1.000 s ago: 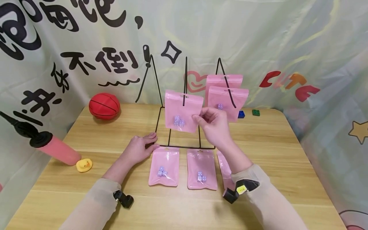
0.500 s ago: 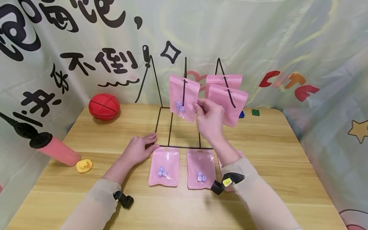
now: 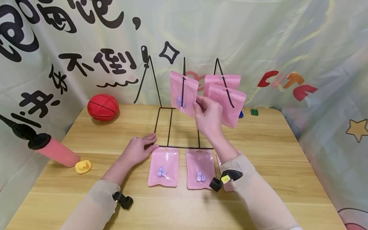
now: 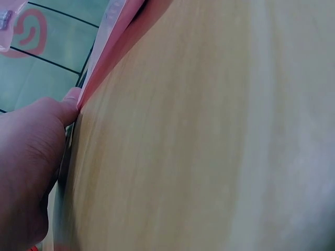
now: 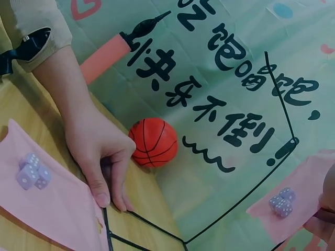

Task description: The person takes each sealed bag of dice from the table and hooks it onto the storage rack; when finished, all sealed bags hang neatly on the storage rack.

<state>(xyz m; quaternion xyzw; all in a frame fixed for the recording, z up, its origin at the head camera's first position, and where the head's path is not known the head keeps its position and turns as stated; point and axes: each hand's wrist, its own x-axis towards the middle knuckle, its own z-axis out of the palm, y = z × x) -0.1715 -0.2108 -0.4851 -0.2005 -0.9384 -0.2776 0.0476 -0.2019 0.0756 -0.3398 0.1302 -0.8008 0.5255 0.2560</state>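
A black wire rack [image 3: 169, 127] stands mid-table with three upright prongs. My right hand [image 3: 198, 103] pinches the right edge of a pink pouch [image 3: 183, 91] holding lilac dice; the pouch is threaded on the middle prong, high up. In the right wrist view the same pouch [image 5: 293, 204] shows beside my fingertips [image 5: 324, 222]. Two more pink pouches [image 3: 225, 99] hang on the right prong. My left hand [image 3: 152, 142] rests flat on the rack's front-left base corner, fingers [image 5: 107, 193] pressing the wire. Three pouches lie in front: left [image 3: 163, 166], middle [image 3: 200, 169], the third [image 3: 228, 187] largely hidden by my right forearm.
A red basketball [image 3: 103, 106] sits at the back left, a pink pump [image 3: 54, 150] and yellow duck [image 3: 83, 166] near the left edge. Small blue [image 3: 241, 114] and green [image 3: 254, 112] blocks lie behind the rack. A printed banner [image 3: 258, 38] backs the wooden table [image 3: 287, 153].
My right hand has carried the pouch up and back along the middle prong, from low in front to high on the rack. My left hand has stayed on the base.
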